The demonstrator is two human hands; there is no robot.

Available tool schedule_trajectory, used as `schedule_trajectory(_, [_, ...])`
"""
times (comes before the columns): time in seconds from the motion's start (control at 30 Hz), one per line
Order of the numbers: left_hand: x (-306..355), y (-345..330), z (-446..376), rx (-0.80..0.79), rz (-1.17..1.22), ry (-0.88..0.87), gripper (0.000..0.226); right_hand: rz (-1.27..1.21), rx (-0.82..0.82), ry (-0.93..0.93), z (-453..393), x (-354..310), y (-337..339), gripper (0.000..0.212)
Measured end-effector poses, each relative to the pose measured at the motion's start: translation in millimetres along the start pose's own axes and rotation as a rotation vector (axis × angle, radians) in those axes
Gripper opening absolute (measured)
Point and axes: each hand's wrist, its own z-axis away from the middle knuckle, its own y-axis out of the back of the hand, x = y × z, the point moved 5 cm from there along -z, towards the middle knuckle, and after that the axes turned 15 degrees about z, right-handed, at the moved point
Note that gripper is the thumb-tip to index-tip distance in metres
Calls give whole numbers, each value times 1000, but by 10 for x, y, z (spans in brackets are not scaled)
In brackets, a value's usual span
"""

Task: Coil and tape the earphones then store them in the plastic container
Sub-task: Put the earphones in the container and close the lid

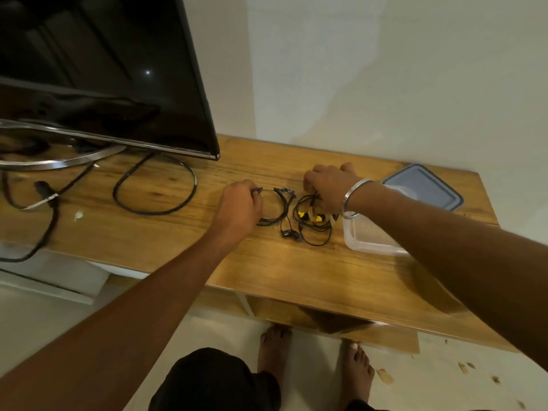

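Observation:
Two sets of black earphones lie on the wooden table (296,271). My left hand (240,203) grips the left coil of black earphones (280,209), whose earbuds (290,233) rest in front. My right hand (329,188), with a metal bangle on the wrist, is closed over the second tangle of earphones with yellow tips (311,221). A clear plastic container (370,243) stands open just right of that hand, partly hidden by my forearm. Its blue-grey lid (427,185) lies behind it near the wall.
A large black TV (103,69) on a curved metal stand (59,161) fills the left of the table. Its thick black cable (154,188) loops beside my left hand. The table's front edge is close to my bare feet (355,372).

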Motion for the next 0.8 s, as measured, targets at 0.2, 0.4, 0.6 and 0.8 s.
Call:
schedule_trajectory(0.2, [-44,44,73,62,73,-26,16,124,-51,-20,-57,1,-17,32])
schedule_trajectory(0.4, [-15,73,115,8,171,15,13,27,27,48,-54,4,8,20])
schedule_trajectory(0.6, [-84,110,107,-44,253,97,9,-255,100,127,37,6,154,16])
schedule_trajectory(0.8, [-135,167,123,-34,266,135,22,-272,176,172,147,12,392,26])
